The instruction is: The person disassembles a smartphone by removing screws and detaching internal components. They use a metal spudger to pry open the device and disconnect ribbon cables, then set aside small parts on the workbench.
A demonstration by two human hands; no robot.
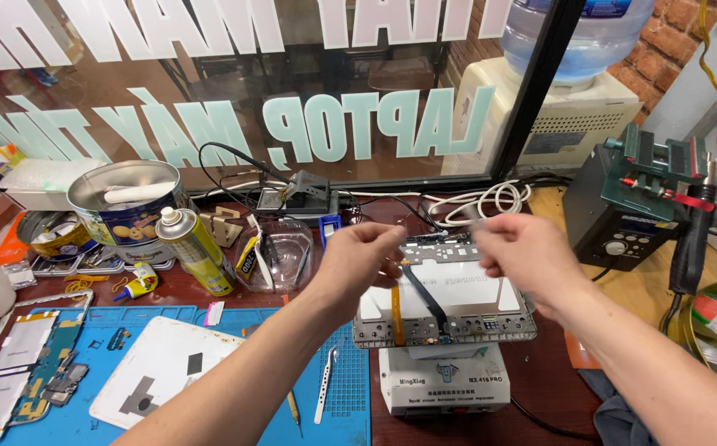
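Both of my hands hover over an opened tablet (458,291), which lies face down with its white battery, a black ribbon cable and an orange strip showing. The tablet rests on a white box-shaped heating unit (445,388). My left hand (357,258) is above the tablet's left edge, its fingertips pinched together with nothing visible in them. My right hand (528,258) is above the right edge and pinches a small pale, blurred strip (471,221). The two pinches face each other a short way apart.
A blue work mat (235,330) carries a white back cover (168,372), tweezers (325,384) and another opened tablet (20,363). A yellow spray can (195,249), a round tin (127,202) and a clear tub (286,256) stand behind. A hot-air station (623,206) is at right.
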